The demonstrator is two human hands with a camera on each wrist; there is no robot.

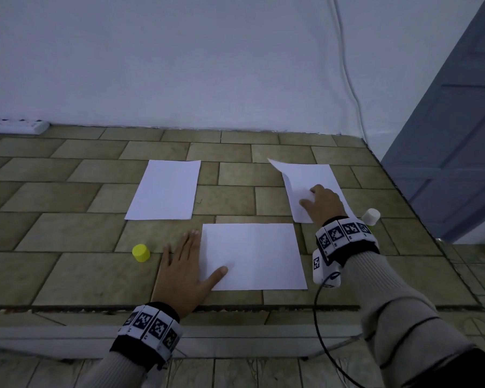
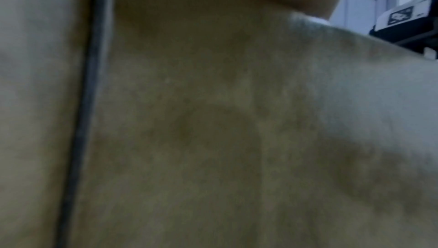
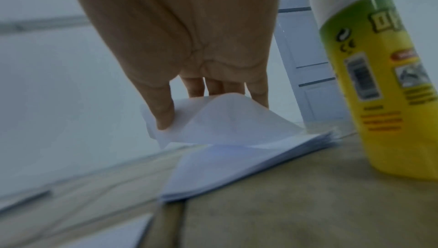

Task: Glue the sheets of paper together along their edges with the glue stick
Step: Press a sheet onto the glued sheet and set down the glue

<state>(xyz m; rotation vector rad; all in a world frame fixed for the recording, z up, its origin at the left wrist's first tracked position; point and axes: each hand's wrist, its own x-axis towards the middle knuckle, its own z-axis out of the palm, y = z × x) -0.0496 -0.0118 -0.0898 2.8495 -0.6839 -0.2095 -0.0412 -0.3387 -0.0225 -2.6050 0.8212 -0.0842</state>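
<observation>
A: What is seen of the surface and the room?

B: A tabletop [image 1: 76, 191] patterned like tan brick tiles is shown against a pale wall [image 1: 179, 65]; a white power strip [image 1: 14, 126] is laid at the far left edge by the wall; a white cable [image 1: 347, 79] is run down the wall at the right; a grey-blue panelled door [image 1: 454, 135] is seen beyond the right edge.

A: And the task's things?

B: A paper stack [image 1: 165, 190] is laid far left of centre; a single sheet [image 1: 254, 256] is laid nearest; a second stack [image 1: 311, 189] is placed at the right, its top sheet [image 3: 213, 120] raised and bent. The glue stick [image 3: 379, 83] is stood upright just beside that stack, uncapped; its yellow cap [image 1: 141, 252] is left well apart, near the left hand.

A: The hands?

B: The left hand [image 1: 184, 271] is laid flat with fingers straight, thumb resting on the single sheet's left edge; the top sheet is pinched between thumb and fingers of the right hand [image 1: 324, 203].

A: What is hard to make out?

B: The left wrist view is filled by a blurred tabletop; only a strip of the hand is caught at its top; the glue stick is largely hidden behind the right wrist in the head view; its label print cannot be read.
</observation>
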